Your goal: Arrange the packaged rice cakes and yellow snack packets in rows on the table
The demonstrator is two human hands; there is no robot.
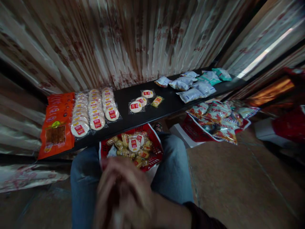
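My left hand (107,190) and my right hand (135,187) are together at the bottom centre, blurred by motion, so their fingers are hard to make out. Just beyond them, a red basket (154,135) between my knees holds wrapped round crackers (134,143) and small yellow packets (143,154). On the black shelf (124,122), wrapped round crackers (97,122) lie in three overlapping rows beside an orange bag (57,127). A few loose round crackers (135,106) and one yellow packet (157,101) lie mid-shelf.
White packets (190,94) and teal packets (223,74) lie at the shelf's right. Below them, a second red basket (194,129) holds foil snack bags (218,111). Patterned curtains (133,41) hang behind. My jeans-covered legs (172,168) flank the nearer basket.
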